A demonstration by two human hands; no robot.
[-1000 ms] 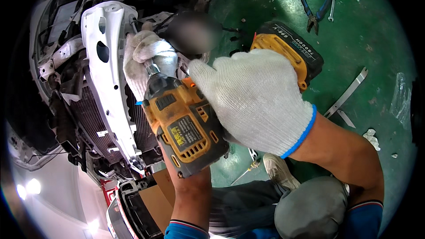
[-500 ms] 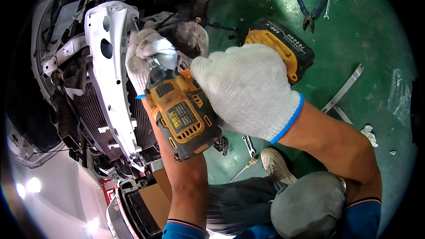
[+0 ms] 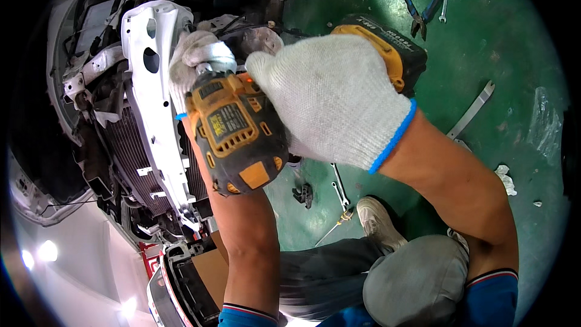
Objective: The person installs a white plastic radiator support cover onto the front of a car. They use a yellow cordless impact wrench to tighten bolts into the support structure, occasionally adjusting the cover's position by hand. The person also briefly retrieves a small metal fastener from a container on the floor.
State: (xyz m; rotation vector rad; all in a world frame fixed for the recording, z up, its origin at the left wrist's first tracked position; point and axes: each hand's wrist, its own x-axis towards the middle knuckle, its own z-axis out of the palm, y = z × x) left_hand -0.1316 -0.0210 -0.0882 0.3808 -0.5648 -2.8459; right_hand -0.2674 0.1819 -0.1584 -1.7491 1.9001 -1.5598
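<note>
Two gloved hands (image 3: 333,97), one yellow-and-black power tool (image 3: 235,136) and one long white metal beam (image 3: 158,91). Also one pair of blue-handled pliers (image 3: 417,19), one screwdriver (image 3: 345,215), one clear plastic sheet (image 3: 543,122), one shoe (image 3: 376,221) and probably three wrenches (image 3: 445,3), two overlapping.

this is a car repair workshop. a car (image 3: 104,60) stands with its nose stripped, so that a white beam (image 3: 157,120) and the fins of a radiator (image 3: 134,154) show bare. the green painted floor (image 3: 478,54) is scuffed and strewn with scraps (image 3: 506,180), and on it lie blue-handled pliers (image 3: 417,21), a wrench (image 3: 445,1) close beside them, a flat metal bar (image 3: 474,107), a screwdriver (image 3: 345,215). a cordless driver (image 3: 233,124), yellow and black, is held in white knit work gloves (image 3: 339,97). bright lamps (image 3: 48,251) shine against a pale wall (image 3: 91,242) at the lower left.
</note>
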